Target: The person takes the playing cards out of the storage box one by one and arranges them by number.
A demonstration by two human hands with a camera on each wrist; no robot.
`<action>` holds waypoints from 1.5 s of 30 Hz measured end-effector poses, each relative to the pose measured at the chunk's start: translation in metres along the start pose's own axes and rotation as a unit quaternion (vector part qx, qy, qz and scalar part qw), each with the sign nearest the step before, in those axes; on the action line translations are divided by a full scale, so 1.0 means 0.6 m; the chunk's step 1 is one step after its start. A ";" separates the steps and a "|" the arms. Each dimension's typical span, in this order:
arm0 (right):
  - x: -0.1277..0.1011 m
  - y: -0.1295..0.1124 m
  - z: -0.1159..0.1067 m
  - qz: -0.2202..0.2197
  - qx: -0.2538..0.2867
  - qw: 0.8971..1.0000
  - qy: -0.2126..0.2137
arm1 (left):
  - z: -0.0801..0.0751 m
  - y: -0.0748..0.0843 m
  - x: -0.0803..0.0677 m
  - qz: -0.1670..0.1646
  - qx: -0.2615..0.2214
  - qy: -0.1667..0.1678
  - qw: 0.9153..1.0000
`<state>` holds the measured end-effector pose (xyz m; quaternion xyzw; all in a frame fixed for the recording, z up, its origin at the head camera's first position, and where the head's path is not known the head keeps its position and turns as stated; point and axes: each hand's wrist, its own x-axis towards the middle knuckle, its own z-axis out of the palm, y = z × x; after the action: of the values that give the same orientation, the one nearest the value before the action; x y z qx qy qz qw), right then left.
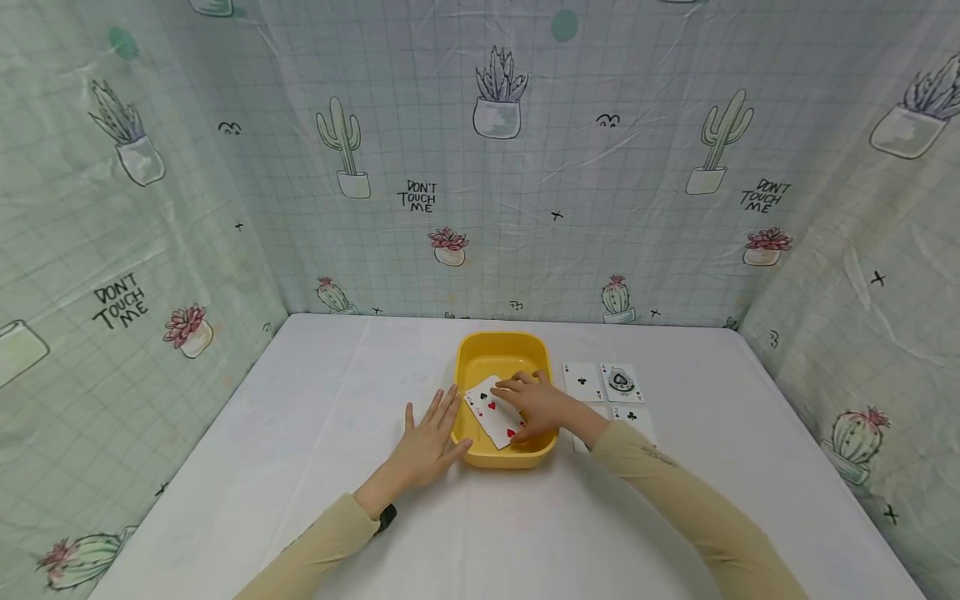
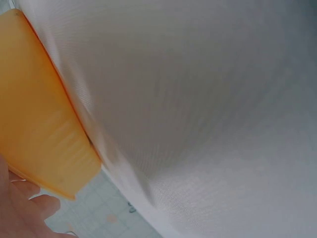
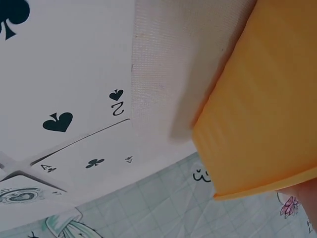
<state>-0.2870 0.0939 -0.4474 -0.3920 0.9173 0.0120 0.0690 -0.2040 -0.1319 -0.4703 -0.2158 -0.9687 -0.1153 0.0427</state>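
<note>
A yellow plastic tray stands on the white table. My left hand has its fingers spread, fingertips and thumb at the tray's left rim. Over the tray my right hand bends its fingers and thumb about opposite edges of playing cards, which show hearts and a spade. In the left wrist view, fingers show beside the tray's wall. The right wrist view has the tray wall close, with part of the right hand at its rim; the held cards are hidden there.
Right of the tray lie an ace of clubs, an ace of spades and a two of clubs. A two of spades is partly under the right forearm. Cactus-print cloth surrounds the table's back and sides.
</note>
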 end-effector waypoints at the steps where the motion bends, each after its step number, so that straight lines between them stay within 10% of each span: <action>1: 0.001 0.000 0.001 0.001 0.001 1.000 -0.003 | 0.000 0.000 0.000 0.000 0.002 -0.001 1.000; 45: 0.013 -0.009 0.007 0.017 -0.007 1.000 -0.006 | 0.005 -0.001 0.001 -0.006 0.006 0.003 1.000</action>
<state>-0.2876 0.0848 -0.4524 -0.3770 0.9232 0.0220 0.0716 -0.2048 -0.1315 -0.4733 -0.2095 -0.9705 -0.1102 0.0460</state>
